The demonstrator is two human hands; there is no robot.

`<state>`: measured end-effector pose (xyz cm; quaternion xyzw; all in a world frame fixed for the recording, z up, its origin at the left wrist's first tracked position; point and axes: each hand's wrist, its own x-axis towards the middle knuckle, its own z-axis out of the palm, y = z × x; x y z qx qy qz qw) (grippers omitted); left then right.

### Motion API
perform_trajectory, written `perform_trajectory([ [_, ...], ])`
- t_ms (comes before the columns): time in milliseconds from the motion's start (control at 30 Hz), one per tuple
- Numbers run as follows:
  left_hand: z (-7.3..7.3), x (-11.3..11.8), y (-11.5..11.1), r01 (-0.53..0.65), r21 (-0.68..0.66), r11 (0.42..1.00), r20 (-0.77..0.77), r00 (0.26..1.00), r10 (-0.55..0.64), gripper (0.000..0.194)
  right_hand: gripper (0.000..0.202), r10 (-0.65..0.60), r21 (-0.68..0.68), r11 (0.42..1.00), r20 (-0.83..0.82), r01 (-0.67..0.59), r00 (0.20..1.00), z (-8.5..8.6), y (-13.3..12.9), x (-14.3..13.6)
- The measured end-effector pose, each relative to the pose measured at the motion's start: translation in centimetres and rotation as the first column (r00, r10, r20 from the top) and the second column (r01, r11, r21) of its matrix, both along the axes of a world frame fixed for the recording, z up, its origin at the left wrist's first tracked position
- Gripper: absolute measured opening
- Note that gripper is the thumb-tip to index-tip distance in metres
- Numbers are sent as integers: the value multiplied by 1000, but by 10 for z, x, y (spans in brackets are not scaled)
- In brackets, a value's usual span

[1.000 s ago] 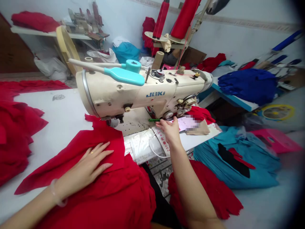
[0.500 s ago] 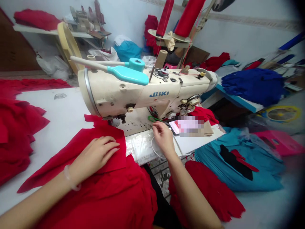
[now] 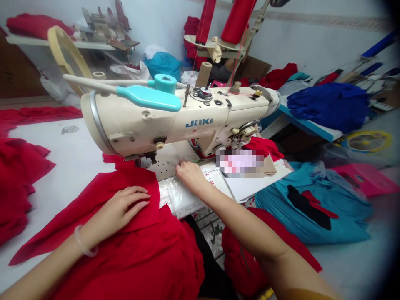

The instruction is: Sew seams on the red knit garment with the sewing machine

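Observation:
My left hand (image 3: 126,206) lies flat, fingers spread, on a red fabric piece (image 3: 93,204) left of centre. The fabric's upper edge reaches under the needle area of a cream JUKI sewing machine (image 3: 168,125). My right hand (image 3: 189,175) is over the front edge of the machine bed (image 3: 167,156), right of the needle. Its fingers are closed together; what they hold, if anything, is too small to make out. More red fabric (image 3: 150,258) is heaped over my lap.
A phone (image 3: 239,162), partly blurred, lies right of the machine on white paper (image 3: 246,183). Red cloth (image 3: 21,179) is piled at the left. Two red thread cones (image 3: 234,23) stand behind. A teal cloth bundle (image 3: 312,208) sits at the right.
My right hand has moved left from beside the phone toward the needle area. The green-handled item near it is now mostly hidden. My left hand stays on the fabric. The view has shifted slightly.

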<state>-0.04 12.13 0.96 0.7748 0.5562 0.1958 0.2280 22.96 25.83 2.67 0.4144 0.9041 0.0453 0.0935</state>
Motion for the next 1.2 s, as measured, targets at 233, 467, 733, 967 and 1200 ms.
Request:
perform_trajectory([
  [233,-4,1,-4,1,39,999,-36,999,0,40,22,60,127,991,-102,-47,993,6,-20,23],
  [467,-8,1,-5,-4,19,1000,-29,1000,5,36,25,18,207,978,-158,15,987,-8,-14,50],
  [733,-15,2,-9,-15,60,998,-103,995,21,35,20,-33,228,969,-264,96,964,-18,4,59],
  [967,-36,0,-13,-50,254,966,-349,927,140,52,30,-35,334,909,-536,250,844,-13,-2,116],
  [1200,-48,-3,-11,8,330,944,-418,898,138,55,42,-206,312,716,-761,625,615,-30,23,223],
])
